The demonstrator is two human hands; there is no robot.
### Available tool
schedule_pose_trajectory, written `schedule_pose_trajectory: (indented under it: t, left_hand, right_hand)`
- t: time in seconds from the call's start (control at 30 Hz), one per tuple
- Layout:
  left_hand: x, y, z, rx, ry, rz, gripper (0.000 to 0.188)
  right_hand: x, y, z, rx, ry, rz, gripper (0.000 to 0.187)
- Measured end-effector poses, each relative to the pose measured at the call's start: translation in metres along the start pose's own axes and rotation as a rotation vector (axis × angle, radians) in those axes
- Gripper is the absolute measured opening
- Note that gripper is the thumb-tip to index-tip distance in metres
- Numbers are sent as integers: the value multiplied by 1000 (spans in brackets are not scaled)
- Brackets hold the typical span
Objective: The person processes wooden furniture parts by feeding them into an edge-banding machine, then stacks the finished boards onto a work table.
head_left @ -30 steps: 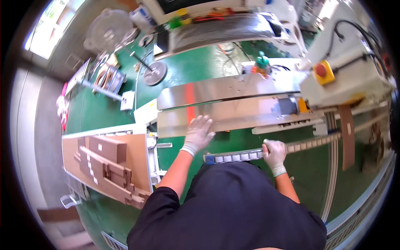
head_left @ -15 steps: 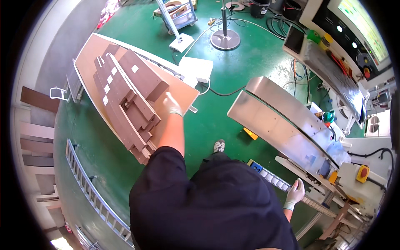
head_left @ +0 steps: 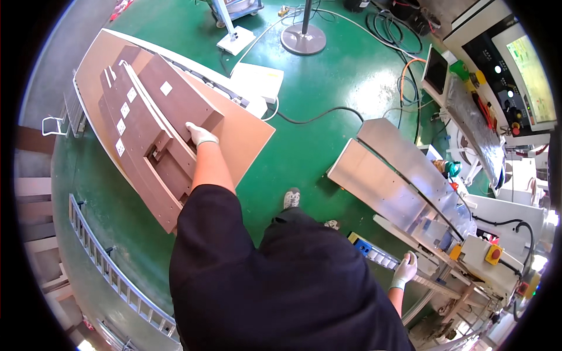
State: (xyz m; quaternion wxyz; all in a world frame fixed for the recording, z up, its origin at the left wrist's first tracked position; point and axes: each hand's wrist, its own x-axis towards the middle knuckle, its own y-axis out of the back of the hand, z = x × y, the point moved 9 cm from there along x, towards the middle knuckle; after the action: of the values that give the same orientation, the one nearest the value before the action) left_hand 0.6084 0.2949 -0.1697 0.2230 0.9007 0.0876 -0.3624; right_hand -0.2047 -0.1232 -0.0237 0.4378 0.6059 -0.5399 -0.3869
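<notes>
My left hand (head_left: 202, 134), in a pale glove, reaches out to a stack of long brown panels (head_left: 132, 111) at the left. Its fingers bend over the edge of one brown panel (head_left: 175, 88), and the fingertips are partly hidden in the gap beside it. Several panels carry white square labels, and the stack lies on a wide light-brown board (head_left: 249, 137). My right hand (head_left: 404, 269), also gloved, is out to the right above a roller conveyor (head_left: 383, 257). Its fingers are loosely bent and apart, with nothing seen in them.
A metal machine table (head_left: 380, 181) stands at the right, with a control panel (head_left: 518, 76) behind it. Ladder-like roller track (head_left: 111, 269) runs along the lower left. A round stand base (head_left: 303, 40), cables and a white box (head_left: 257, 81) are on the green floor ahead.
My left hand has moved from the near end of the stack up along it, onto a panel's edge. The whole view has shifted slightly. My right hand stays by the conveyor.
</notes>
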Motion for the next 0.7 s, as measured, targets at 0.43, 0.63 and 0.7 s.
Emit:
schedule_pose_trajectory:
  t: [0.43,0.63,0.7]
  left_hand:
    - [-4,-27,2,2940,-598,-183,104]
    - [1,-54,-30,2787,-654,-788,56]
    - [4,-58,-36,2778,-525,-935,51]
  right_hand:
    - [-4,-5,17,52,-12,-12,23]
    - [0,-11,31,186,-58,-8,19]
    - [2,-8,19,116,-35,-6,19]
